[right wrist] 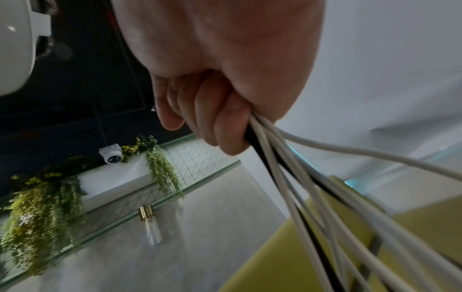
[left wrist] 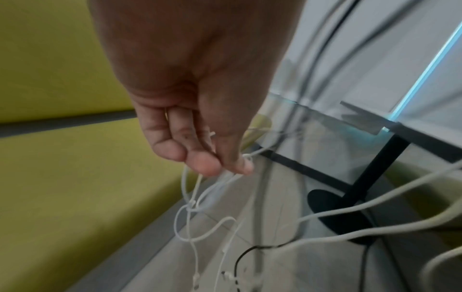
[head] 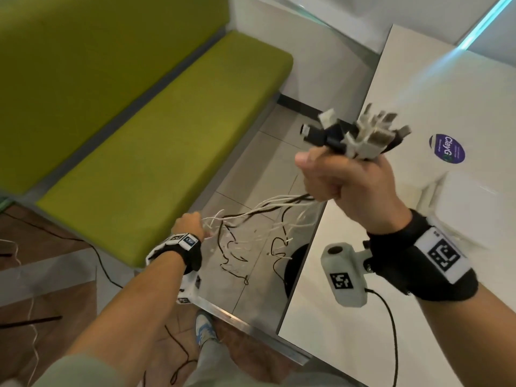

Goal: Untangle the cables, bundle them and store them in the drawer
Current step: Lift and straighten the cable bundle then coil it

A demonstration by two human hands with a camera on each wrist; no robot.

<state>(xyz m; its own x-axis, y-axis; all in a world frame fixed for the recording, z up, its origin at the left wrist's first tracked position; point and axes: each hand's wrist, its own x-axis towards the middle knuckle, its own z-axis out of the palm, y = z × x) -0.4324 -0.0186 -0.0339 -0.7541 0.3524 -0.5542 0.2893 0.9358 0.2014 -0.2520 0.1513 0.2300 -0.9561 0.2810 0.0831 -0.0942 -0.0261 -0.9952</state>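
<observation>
My right hand (head: pixel 343 177) is raised over the table's left edge, fist closed round a bunch of white and black cables (right wrist: pixel 287 177). Their plug ends (head: pixel 360 134) fan out above the fist. The cords (head: pixel 268 210) run down and left to my left hand (head: pixel 190 223), held low over the floor. There the thumb and fingertips (left wrist: pixel 210 166) pinch thin white cables (left wrist: pixel 200 207). Below it loose ends (head: pixel 245 255) hang in tangled loops. No drawer is in view.
A white table (head: pixel 418 107) with a round purple sticker (head: pixel 446 148) fills the right side; its black pedestal base (left wrist: pixel 335 209) stands on the tiled floor. A green bench (head: pixel 156 141) runs along the left. Thin wires (head: pixel 103 263) trail across the floor by my shoe (head: pixel 205 326).
</observation>
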